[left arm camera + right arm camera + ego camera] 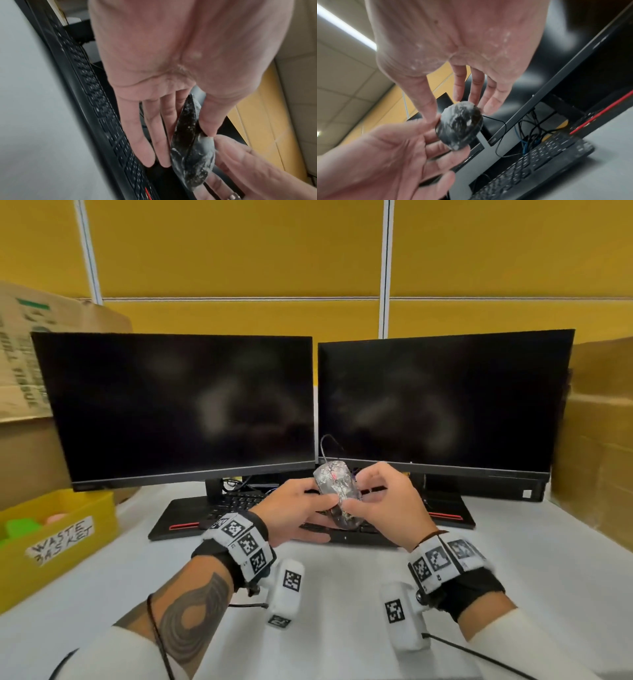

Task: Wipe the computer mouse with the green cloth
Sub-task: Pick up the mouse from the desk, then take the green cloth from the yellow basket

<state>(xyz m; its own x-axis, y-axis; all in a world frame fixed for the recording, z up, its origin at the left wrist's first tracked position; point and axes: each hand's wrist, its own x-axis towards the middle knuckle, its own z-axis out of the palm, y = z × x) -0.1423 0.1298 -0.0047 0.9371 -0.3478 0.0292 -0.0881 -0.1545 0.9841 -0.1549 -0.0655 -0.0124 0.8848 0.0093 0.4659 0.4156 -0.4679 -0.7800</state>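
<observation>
A black computer mouse [335, 482] smeared with white dust is held in the air over the keyboard [239, 505], its cable [325, 443] looping up behind it. My left hand [301, 508] pinches it from the left, thumb on top and fingers underneath. My right hand [373, 501] grips its right side, thumb at the near end and fingers curled over. The left wrist view shows the mouse [188, 135] edge-on between thumb and fingers. In the right wrist view the mouse [458, 128] sits on the left fingers. No cloth is in either hand.
Two dark monitors [178, 405] [445, 402] stand behind the keyboard. A yellow bin [68, 518] labelled WASTE BASKET sits at the left with something green [19, 529] inside. Cardboard boxes [599, 422] flank the white table [137, 570].
</observation>
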